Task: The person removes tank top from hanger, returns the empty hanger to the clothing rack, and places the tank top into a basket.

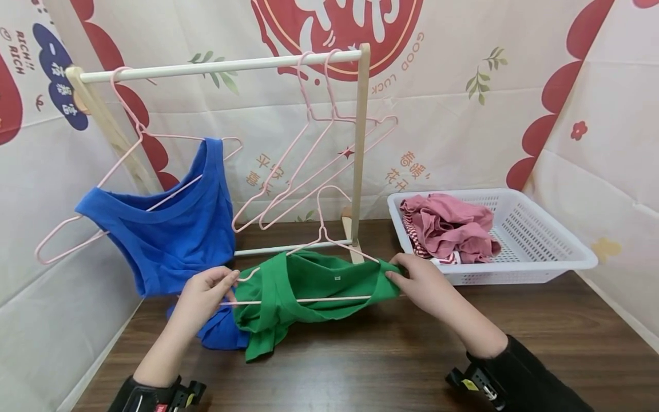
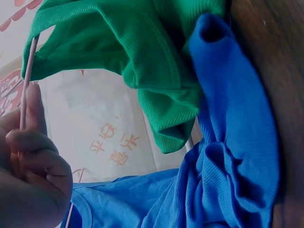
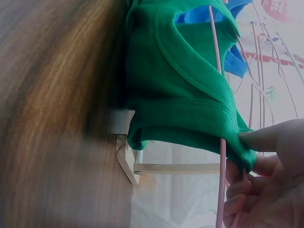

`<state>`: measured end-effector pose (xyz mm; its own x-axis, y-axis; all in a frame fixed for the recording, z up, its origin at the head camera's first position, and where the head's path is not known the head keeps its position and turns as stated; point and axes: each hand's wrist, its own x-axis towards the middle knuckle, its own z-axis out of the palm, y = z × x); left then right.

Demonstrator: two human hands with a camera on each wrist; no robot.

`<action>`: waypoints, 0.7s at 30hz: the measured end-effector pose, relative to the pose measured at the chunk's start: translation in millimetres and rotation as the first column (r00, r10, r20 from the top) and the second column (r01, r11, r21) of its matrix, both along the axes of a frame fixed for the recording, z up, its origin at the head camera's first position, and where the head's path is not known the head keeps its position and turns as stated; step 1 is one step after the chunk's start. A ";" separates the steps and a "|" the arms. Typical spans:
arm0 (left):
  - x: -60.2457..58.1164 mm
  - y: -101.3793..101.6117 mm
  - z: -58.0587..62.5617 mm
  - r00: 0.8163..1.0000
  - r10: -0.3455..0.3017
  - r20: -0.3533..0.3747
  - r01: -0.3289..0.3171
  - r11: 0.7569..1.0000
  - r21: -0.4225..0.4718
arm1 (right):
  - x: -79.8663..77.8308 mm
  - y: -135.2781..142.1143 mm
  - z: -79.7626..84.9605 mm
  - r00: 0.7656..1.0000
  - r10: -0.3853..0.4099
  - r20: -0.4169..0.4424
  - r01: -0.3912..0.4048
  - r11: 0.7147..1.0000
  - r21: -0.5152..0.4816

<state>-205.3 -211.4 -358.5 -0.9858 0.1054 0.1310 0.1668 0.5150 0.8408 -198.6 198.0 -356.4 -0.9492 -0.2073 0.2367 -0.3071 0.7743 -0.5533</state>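
- Before the rack (image 1: 221, 66): green top (image 1: 329, 311), soft-folded with ribbed edges, threaded on a thin pink hanger (image 1: 321, 229).
- At the rack's left end: blue top (image 1: 180, 229), draped on another hanger, lower part slumped.
- Before the rack's middle: left hand (image 1: 206, 293), fingers curled firmly round the pink hanger's left end.
- Before the rack's right end: right hand (image 1: 419, 280), pinched close on the green top's shoulder.
- Beneath the rack: dark wood-grain table (image 1: 386, 355); behind, printed wall cloth (image 1: 443, 143); rightward, perforated white basket (image 1: 515, 266), crumpled pink clothes (image 1: 453, 220) inside.
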 end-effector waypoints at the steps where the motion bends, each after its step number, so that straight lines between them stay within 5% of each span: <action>1: 0.1 0.4 -0.1 1.000 -0.004 -0.021 0.004 1.000 -0.013 | 1.2 0.4 -0.3 1.000 -0.002 -0.005 0.002 1.000 0.001; 5: 0.8 3.5 1.6 0.994 -0.001 -0.110 -0.010 0.995 -0.095 | 6.0 1.5 1.1 0.999 -0.031 -0.038 0.030 0.999 -0.010; 13: 6.6 17.0 16.8 0.955 0.088 -0.282 -0.169 0.945 -0.278 | 13.1 -0.2 18.8 0.972 -0.076 -0.224 0.070 0.997 -0.036; 21: 13.5 25.3 28.9 0.959 0.108 -0.263 -0.186 0.938 -0.291 | 14.8 2.6 29.8 0.898 -0.046 -0.437 0.038 0.999 -0.029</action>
